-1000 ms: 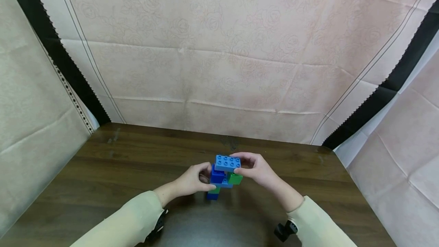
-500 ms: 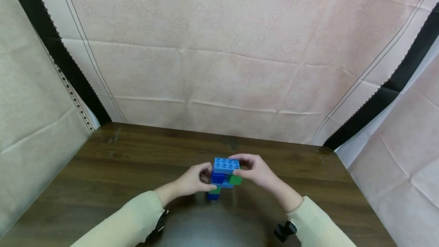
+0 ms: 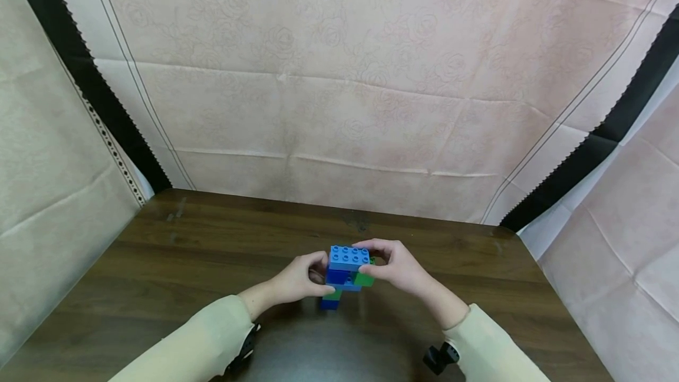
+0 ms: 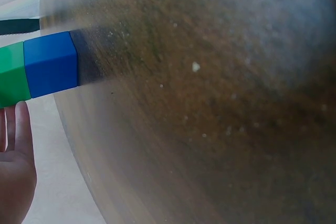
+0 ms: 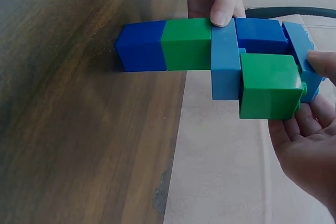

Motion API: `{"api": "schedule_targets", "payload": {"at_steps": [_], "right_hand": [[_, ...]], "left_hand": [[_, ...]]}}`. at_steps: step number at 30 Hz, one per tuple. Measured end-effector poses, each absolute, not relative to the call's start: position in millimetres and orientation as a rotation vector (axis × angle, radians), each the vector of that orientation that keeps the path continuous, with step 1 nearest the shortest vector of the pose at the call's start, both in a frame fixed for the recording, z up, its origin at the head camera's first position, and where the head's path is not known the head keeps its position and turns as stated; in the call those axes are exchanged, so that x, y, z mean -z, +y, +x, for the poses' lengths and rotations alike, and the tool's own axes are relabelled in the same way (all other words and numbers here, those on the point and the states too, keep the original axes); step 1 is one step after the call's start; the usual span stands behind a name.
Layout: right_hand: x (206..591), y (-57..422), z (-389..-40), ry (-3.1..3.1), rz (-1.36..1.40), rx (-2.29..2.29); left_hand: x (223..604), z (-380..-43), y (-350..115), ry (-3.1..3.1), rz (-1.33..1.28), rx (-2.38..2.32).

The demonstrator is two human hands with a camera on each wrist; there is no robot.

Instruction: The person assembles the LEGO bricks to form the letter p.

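Note:
A stack of toy building bricks stands on the table between the hands. Its base is a dark blue brick (image 5: 142, 46) with a green brick (image 5: 186, 44) on it, then a long light blue brick (image 5: 225, 74) lying crosswise. Side by side on that sit another dark blue brick (image 3: 337, 276) and another green brick (image 5: 269, 86). My left hand (image 3: 299, 277) holds the stack from the left, thumb on the crosswise brick. My right hand (image 3: 399, 264) pinches the upper light blue brick (image 3: 348, 259), slightly tilted over the top, studs showing in the narrow gap beneath it.
The dark wooden table (image 3: 212, 240) surrounds the stack. Pale patterned cloth (image 3: 339, 105) hangs behind the table's far edge and at both sides, with black strips at the corners. A black device (image 3: 441, 357) sits on the right wrist.
My right hand has brought the upper light blue brick down and slightly left, onto the top of the stack. My left hand has kept its hold in place.

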State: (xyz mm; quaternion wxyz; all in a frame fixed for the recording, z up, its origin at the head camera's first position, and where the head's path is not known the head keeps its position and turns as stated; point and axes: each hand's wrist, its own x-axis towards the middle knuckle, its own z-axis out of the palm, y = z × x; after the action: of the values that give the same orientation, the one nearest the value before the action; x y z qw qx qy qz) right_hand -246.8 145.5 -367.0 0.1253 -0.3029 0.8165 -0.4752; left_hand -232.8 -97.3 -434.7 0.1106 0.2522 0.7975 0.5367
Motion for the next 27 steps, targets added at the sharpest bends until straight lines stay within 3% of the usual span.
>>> {"api": "schedule_targets", "payload": {"at_steps": [27], "right_hand": [[360.5,142.5,-245.1,2.508,-1.017,1.225]], "left_hand": [[436.1,-233.2,-96.9,2.332,0.736,-1.595]]}}
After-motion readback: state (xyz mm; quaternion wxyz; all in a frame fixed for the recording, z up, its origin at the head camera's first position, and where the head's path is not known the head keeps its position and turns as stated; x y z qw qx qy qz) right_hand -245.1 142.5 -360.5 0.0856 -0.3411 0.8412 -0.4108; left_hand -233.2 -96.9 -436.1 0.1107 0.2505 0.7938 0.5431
